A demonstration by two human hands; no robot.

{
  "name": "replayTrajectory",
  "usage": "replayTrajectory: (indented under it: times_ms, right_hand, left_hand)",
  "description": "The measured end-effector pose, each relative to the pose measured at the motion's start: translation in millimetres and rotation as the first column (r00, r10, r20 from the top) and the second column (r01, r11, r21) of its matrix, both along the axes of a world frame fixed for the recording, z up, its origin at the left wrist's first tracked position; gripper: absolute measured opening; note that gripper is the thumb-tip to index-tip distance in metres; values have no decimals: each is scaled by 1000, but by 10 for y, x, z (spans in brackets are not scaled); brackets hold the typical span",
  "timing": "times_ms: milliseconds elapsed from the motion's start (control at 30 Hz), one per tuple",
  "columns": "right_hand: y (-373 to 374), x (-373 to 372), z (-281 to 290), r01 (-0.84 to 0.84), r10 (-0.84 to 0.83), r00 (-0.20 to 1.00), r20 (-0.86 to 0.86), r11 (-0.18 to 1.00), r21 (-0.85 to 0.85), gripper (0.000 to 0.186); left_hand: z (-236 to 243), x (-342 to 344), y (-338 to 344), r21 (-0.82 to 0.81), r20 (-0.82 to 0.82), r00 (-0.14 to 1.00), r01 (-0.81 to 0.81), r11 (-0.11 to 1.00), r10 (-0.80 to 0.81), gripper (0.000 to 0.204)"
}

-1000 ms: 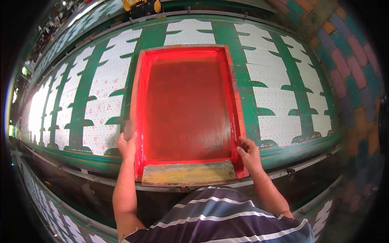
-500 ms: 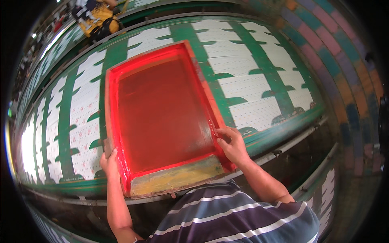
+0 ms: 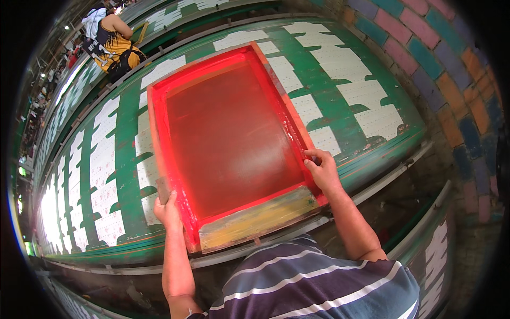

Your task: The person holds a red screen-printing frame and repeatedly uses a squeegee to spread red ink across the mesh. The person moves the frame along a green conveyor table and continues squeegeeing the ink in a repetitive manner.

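A rectangular screen frame (image 3: pixel 297 127) with red-smeared sides, a dark red mesh panel (image 3: pixel 223 138) and a yellowish strip (image 3: pixel 258 218) at its near end lies tilted across the green printing table (image 3: pixel 340 106). My left hand (image 3: pixel 166 208) is closed on the frame's left rail near the lower corner, at a small brownish block. My right hand (image 3: pixel 321 170) grips the right rail near the lower corner, thumb and fingers curled over it. White cut pieces (image 3: pixel 364 90) with small printed motifs are laid in rows on the table either side of the frame; some are hidden under it.
A person (image 3: pixel 114 42) in a yellow and black top stands at a parallel table (image 3: pixel 165 10) behind this one. A colourful block floor (image 3: pixel 451 90) runs along the right. A metal rail (image 3: pixel 380 186) follows the near edge, with another printing table (image 3: pixel 430 250) behind me at lower right.
The frame has shifted right along the table, partly covering the column of white pieces there. My hands stay on its side rails. The view has turned, showing more of the other person.
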State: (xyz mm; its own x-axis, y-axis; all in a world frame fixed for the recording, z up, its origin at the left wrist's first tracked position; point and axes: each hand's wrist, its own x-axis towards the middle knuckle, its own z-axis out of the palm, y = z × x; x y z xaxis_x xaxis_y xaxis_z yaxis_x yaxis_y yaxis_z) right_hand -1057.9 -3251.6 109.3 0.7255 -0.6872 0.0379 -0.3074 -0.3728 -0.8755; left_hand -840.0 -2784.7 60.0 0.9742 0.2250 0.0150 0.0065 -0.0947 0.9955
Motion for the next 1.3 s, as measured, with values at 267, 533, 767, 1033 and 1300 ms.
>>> replayTrajectory:
  times_ms: [267,533,767,1033,1300]
  right_hand:
    - [-1176,-482,-81,93,-93,996,0,994,49,29]
    - [-1298,-477,12,-70,72,997,20,994,-85,30]
    - [-674,-213,155,-302,295,945,141,953,26,61]
    - [-1106,261,6,-582,582,813,-25,810,-70,69]
    - [-1913,2154,-418,-525,444,835,-327,462,-715,68]
  left_hand:
    - [-89,-528,-1313,26,-48,999,-5,1000,7,24]
    - [410,-509,-1321,156,-17,999,-46,987,50,33]
    - [1430,-633,-378,300,106,984,-171,938,146,40]
    - [1722,-1155,-11,308,135,960,-277,910,246,41]
    - [1774,-1201,-64,389,205,949,-305,869,242,40]
